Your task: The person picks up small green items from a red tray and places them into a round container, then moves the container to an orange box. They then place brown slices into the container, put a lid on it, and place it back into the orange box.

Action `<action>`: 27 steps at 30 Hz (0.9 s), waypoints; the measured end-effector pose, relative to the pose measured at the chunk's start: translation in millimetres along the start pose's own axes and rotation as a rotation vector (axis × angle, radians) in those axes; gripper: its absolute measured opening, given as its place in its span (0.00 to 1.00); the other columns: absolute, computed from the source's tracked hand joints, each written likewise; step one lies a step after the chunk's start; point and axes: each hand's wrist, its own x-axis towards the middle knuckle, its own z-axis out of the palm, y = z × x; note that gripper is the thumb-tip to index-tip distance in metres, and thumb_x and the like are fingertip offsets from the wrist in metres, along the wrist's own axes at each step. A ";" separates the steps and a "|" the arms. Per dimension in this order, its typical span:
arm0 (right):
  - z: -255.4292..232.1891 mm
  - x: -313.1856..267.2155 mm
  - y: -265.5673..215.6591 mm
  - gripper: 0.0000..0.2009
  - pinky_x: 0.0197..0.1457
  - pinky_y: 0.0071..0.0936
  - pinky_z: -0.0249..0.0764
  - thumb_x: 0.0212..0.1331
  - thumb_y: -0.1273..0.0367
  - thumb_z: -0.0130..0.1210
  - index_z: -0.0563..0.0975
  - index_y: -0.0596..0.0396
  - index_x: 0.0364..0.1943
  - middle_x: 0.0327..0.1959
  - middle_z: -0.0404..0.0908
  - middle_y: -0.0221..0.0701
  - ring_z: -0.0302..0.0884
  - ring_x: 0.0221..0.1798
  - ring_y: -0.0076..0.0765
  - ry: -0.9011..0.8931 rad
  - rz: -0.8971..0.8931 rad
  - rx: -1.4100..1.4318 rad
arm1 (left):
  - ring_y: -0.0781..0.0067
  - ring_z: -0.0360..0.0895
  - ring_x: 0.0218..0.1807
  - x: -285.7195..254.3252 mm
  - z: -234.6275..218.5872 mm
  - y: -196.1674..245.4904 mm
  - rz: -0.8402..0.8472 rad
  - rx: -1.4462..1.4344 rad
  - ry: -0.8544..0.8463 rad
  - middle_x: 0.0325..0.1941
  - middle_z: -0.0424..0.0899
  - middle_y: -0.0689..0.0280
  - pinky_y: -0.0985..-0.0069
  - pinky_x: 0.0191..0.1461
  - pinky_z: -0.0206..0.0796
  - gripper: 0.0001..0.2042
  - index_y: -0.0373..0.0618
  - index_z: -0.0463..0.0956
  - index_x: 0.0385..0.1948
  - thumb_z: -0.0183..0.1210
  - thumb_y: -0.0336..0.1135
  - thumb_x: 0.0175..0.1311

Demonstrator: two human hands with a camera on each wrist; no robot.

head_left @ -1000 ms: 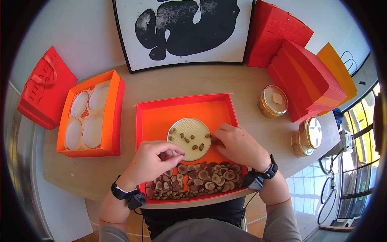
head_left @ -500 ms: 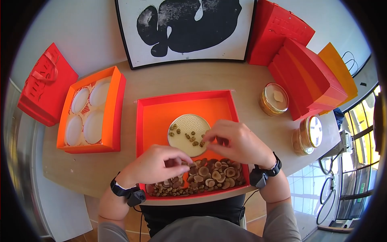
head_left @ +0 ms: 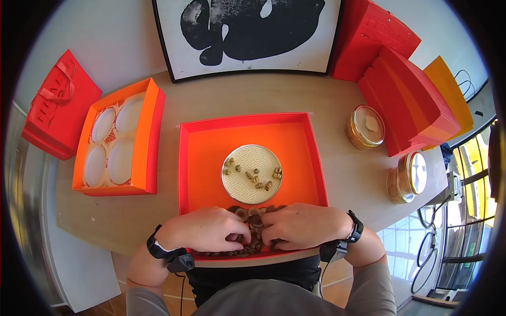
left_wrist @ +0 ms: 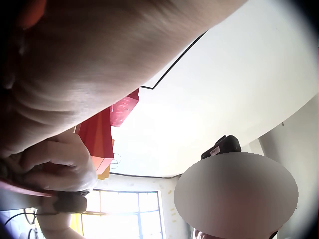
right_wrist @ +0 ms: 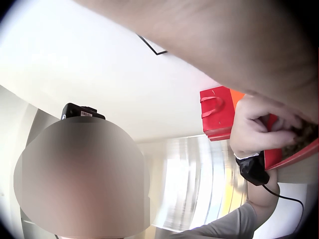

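An orange-red tray (head_left: 197, 158) lies on the table, with a heap of brown sliced pieces (head_left: 254, 218) along its near side. Both hands are in that heap: the left hand (head_left: 208, 229) with fingers bent down on its left part, the right hand (head_left: 308, 226) with fingers bent into it opposite. Whether either pinches a piece is hidden. Farther back in the tray sits a round patterned pale dish (head_left: 242, 184) with several small ridged pieces (head_left: 259, 185) on it; neither hand touches it. In the right wrist view the left hand (right_wrist: 256, 124) has curled fingers beside the heap.
On the left stand an orange box (head_left: 153, 137) with round white inserts and a red bag (head_left: 60, 108). To the right are two lidded jars (head_left: 367, 126) (head_left: 411, 176) and red boxes (head_left: 408, 100). A framed black-and-white picture (head_left: 253, 37) leans at the back.
Both hands have come down toward the near side of the tray; the right hand has left the dish. At the dish's right edge, ridged pieces now show uncovered.
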 end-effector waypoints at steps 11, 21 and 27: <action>-19.4 5.1 2.0 0.07 0.40 0.32 0.77 0.60 0.74 0.66 0.84 0.57 0.42 0.41 0.83 0.33 0.82 0.41 0.39 0.566 -0.093 0.294 | 0.64 0.83 0.35 -1.8 -8.8 13.2 -0.071 0.071 -0.079 0.31 0.87 0.66 0.65 0.40 0.75 0.11 0.49 0.88 0.43 0.65 0.41 0.65; -15.0 -1.3 -5.3 0.10 0.41 0.38 0.80 0.62 0.70 0.65 0.83 0.52 0.46 0.44 0.78 0.36 0.83 0.42 0.44 0.337 -0.032 0.121 | 0.58 0.85 0.39 -3.8 -0.7 2.7 -0.024 0.087 -0.048 0.36 0.89 0.62 0.64 0.42 0.76 0.10 0.47 0.88 0.42 0.64 0.40 0.66; 7.8 7.3 -7.1 0.09 0.46 0.40 0.81 0.66 0.68 0.57 0.82 0.52 0.47 0.46 0.76 0.36 0.81 0.46 0.45 0.189 -0.020 -0.043 | 0.60 0.85 0.35 0.0 -4.9 6.2 -0.033 0.027 -0.050 0.34 0.89 0.62 0.65 0.40 0.76 0.10 0.46 0.88 0.40 0.64 0.40 0.67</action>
